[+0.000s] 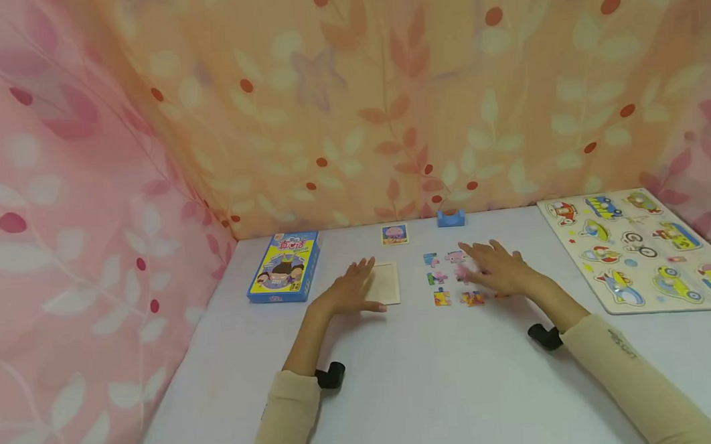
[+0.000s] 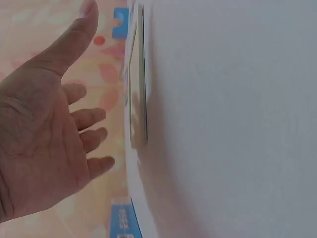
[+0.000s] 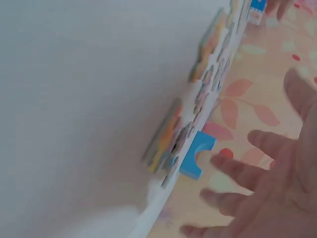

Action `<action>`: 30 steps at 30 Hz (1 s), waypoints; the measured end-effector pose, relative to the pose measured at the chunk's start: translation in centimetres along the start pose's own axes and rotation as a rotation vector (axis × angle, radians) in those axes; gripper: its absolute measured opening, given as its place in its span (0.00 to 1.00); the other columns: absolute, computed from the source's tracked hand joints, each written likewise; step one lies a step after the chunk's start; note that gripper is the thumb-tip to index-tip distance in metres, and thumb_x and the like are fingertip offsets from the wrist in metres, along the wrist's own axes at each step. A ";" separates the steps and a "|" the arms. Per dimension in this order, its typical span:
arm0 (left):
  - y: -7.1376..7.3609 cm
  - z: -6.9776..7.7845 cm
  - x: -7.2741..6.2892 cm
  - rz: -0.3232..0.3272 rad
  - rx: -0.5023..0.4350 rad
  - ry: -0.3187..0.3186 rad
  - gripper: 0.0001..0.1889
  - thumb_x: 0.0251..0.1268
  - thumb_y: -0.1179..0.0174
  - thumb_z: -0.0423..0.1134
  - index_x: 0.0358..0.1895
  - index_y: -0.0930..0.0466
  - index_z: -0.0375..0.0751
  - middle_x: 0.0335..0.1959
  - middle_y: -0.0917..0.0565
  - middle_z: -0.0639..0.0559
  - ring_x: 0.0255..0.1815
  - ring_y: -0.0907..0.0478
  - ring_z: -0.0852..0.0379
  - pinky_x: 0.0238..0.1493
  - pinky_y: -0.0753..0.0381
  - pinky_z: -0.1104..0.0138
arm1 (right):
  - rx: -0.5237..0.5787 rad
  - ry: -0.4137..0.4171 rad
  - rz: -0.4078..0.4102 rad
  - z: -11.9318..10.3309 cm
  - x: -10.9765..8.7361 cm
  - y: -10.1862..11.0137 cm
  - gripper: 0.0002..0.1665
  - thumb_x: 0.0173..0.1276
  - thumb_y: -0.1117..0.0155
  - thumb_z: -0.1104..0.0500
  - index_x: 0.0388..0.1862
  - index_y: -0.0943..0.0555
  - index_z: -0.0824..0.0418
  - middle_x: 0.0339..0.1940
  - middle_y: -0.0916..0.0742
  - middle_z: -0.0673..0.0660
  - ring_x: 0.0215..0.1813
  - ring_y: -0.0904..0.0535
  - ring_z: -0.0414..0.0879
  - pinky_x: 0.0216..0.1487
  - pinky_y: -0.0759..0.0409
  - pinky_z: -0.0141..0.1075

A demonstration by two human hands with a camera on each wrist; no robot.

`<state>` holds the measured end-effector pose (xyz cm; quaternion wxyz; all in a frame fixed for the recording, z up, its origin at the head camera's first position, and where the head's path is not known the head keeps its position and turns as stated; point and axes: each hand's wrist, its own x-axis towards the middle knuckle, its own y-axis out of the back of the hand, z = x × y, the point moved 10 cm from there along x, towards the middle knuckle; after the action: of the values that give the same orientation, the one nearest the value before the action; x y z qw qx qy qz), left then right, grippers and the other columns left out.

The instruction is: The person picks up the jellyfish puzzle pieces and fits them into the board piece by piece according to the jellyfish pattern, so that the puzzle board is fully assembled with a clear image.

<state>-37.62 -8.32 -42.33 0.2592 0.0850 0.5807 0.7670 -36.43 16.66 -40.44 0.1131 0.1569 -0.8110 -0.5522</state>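
My left hand (image 1: 350, 291) hovers with spread fingers above the left part of a small pale puzzle tray (image 1: 387, 285). In the left wrist view its palm (image 2: 44, 134) faces the table and holds nothing. My right hand (image 1: 497, 268) is held over the right side of several jigsaw pieces (image 1: 442, 298), fingers apart and nothing in them. These pieces lie spaced out in rows, with pink, yellow and green prints; the hand hides some of them. From the right wrist, the puzzle pieces (image 3: 166, 139) lie flat on the table below the fingers.
A blue and yellow card box (image 1: 283, 267) lies at the left. Toward the back are a small picture card (image 1: 395, 234) and a blue notched block (image 1: 450, 218). A wooden vehicle puzzle board (image 1: 640, 250) occupies the right side. Patterned curtains (image 1: 385, 100) hang behind the table.
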 end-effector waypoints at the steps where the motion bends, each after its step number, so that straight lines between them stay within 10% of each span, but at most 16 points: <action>1: 0.4 -0.6 0.1 0.010 -0.021 -0.004 0.57 0.48 0.37 0.62 0.74 0.64 0.45 0.75 0.57 0.43 0.75 0.59 0.41 0.70 0.48 0.46 | 0.014 0.015 0.030 -0.2 0.7 0.6 0.40 0.66 0.50 0.38 0.71 0.42 0.58 0.68 0.34 0.70 0.69 0.47 0.71 0.57 0.46 0.73; 9: 1.0 -4.7 -0.1 0.003 -0.183 0.036 0.58 0.45 0.31 0.54 0.73 0.61 0.39 0.75 0.54 0.45 0.75 0.57 0.49 0.74 0.54 0.59 | 0.138 0.069 0.101 -1.2 5.2 1.2 0.22 0.65 0.42 0.57 0.55 0.24 0.66 0.47 0.21 0.67 0.51 0.28 0.60 0.49 0.27 0.53; 19: 0.0 -6.6 0.2 -0.045 -0.213 0.030 0.56 0.46 0.32 0.55 0.73 0.59 0.43 0.76 0.59 0.47 0.76 0.61 0.50 0.74 0.55 0.58 | 0.151 0.056 0.055 -2.0 8.5 -0.6 0.21 0.57 0.35 0.61 0.49 0.20 0.69 0.14 0.27 0.53 0.27 0.34 0.47 0.30 0.38 0.34; 30: -0.2 -7.3 0.0 -0.057 -0.246 0.044 0.48 0.55 0.39 0.55 0.73 0.58 0.47 0.76 0.58 0.53 0.76 0.62 0.53 0.74 0.57 0.58 | 0.110 0.063 0.041 -2.0 9.6 -1.0 0.17 0.58 0.37 0.62 0.45 0.20 0.68 0.23 0.23 0.59 0.33 0.32 0.50 0.37 0.35 0.37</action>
<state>-40.68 -14.42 -44.83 0.2768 0.0190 0.4898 0.8266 -44.48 11.02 -40.52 0.1412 0.1634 -0.8391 -0.4992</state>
